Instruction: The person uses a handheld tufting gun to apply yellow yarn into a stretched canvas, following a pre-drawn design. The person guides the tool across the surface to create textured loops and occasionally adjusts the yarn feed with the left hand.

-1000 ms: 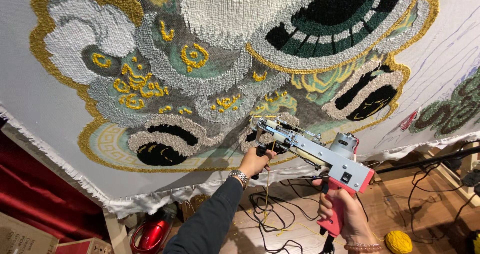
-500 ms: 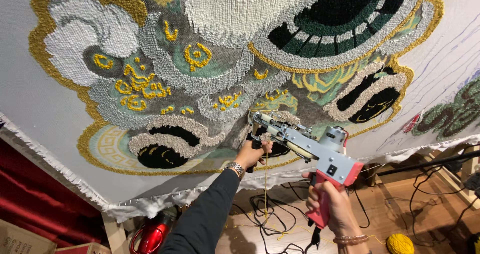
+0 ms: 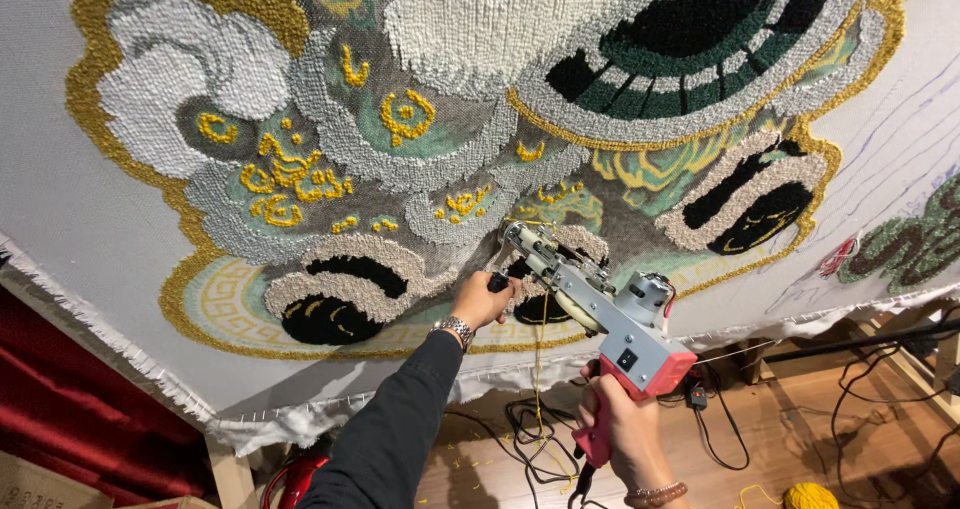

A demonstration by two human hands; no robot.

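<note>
A tufting gun (image 3: 600, 314) is held up against a stretched cloth (image 3: 80, 219) that fills most of the view. The gun has a grey metal body, a pale round motor housing near its back, a red rear block with a small black switch, and a pink-red pistol grip hanging below. Its needle end points up and left, touching the cloth just beside a small black tufted patch in the lower middle of the design. A yellow yarn strand (image 3: 541, 369) runs down from the gun toward the floor (image 3: 800, 429).

The left hand (image 3: 482, 299) is clenched around the black front handle of the gun, with a metal wristwatch (image 3: 455, 329) and a dark sleeve (image 3: 385, 439) behind it. The right hand (image 3: 625, 429) is wrapped around the pink-red grip, and a bead bracelet (image 3: 655, 493) sits on that wrist.

The tufted design (image 3: 430, 119) shows pale grey and white curls, green fields, yellow scroll marks, black ovals and a gold looped outline. To the right the cloth is bare, with thin drawn lines and a small dark green tufted piece near the far right edge.

Below the cloth's frayed lower edge lies a wooden floor with tangled black cables (image 3: 520, 439). A ball of yellow yarn (image 3: 810, 495) sits at the near right. A red rounded object (image 3: 300, 479) shows near the bottom left of centre, beside red fabric (image 3: 70, 409) and a brown cardboard box (image 3: 35, 481) at the near left corner.
</note>
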